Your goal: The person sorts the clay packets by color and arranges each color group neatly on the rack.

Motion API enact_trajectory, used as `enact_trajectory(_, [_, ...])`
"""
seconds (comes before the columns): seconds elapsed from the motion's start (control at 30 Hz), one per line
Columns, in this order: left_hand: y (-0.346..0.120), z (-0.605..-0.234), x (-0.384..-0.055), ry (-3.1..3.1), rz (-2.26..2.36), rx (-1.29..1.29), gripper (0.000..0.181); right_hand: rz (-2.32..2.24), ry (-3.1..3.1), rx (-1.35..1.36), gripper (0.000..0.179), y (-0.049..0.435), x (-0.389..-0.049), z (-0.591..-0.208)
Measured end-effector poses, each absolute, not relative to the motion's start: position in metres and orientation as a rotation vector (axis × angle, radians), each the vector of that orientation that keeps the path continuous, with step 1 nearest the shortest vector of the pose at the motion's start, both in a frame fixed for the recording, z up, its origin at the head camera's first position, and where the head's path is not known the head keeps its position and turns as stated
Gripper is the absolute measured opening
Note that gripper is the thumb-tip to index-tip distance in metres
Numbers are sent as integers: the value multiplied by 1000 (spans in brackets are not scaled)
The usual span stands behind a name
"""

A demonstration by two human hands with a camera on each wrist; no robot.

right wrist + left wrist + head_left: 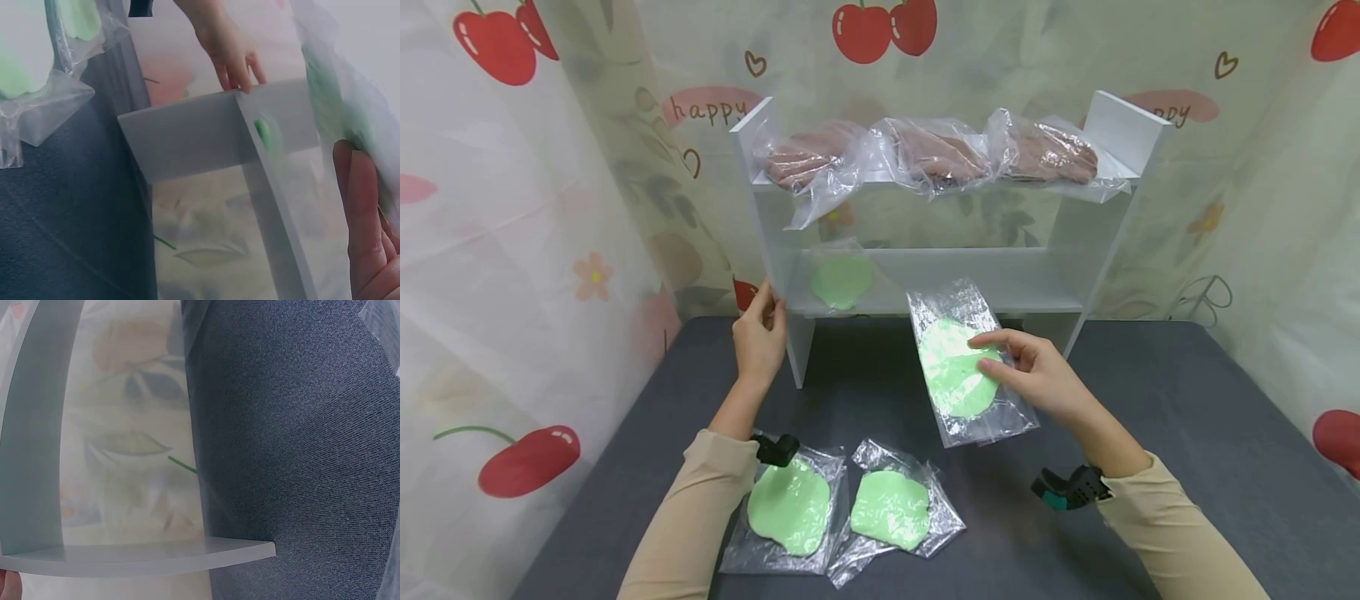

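My right hand (1037, 371) pinches a clear plastic bag (951, 429) with a flat, pale green piece (957, 379) inside, held tilted in front of the shelf. Thumb and forefinger lie over the bag's right side. My left hand (760, 337) touches the left side panel of the white shelf (955, 312), fingertips at its front edge and outer face. One bagged green piece (842, 281) stands on the middle board, close to that panel. In the left wrist view, a sliver of finger (10, 585) shows below the panel; the rest of the hand is hidden.
Three clear bags with brown contents (928, 157) lie along the top board. On the dark table (1000, 517) near the front are two more bagged green pieces, a left one (792, 507) and a right one (891, 508). A printed curtain (527, 333) surrounds the table.
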State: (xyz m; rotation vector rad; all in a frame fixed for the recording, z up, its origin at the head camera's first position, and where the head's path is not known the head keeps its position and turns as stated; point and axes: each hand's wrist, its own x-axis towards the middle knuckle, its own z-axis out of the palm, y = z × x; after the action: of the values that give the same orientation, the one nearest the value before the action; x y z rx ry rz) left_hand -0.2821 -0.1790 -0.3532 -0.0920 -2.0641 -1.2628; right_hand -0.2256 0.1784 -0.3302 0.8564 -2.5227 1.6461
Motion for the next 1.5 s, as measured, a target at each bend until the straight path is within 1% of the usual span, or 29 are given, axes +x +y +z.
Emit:
enact_trajectory(0.23, [-178, -352, -282, -2057, -1239, -95, 45, 1657, -2536, 790, 35, 173, -233, -323])
enact_trajectory(0.43, [-178, -352, -282, -2050, -1227, -99, 45, 1799, -2456, 761, 41, 167, -242, -321])
enact_trajectory(0.6, [-178, -353, -282, -2051, -1248, -101, 45, 1950, -2416, 737, 54, 161, -250, -319])
enact_trajectory(0.67, [-178, -353, -282, -2049, -1261, -104, 45, 1948, -2419, 744, 59, 157, -253, -318])
enact_trajectory(0.8, [-178, -352, -281, -2053, -1274, -112, 45, 1890, -2436, 731, 62, 151, -257, -317])
enact_trajectory(1.2, [-178, -352, -282, -2045, -1266, -110, 44, 1796, -2387, 446, 46, 133, -278, -314])
enact_trajectory(1.37, [-178, -354, -282, -2037, -1252, -109, 45, 1761, -2343, 379, 37, 126, -288, -309])
enact_trajectory(1.5, [-178, -354, -283, -2038, -1247, -108, 45, 1773, -2306, 354, 35, 119, -293, -307])
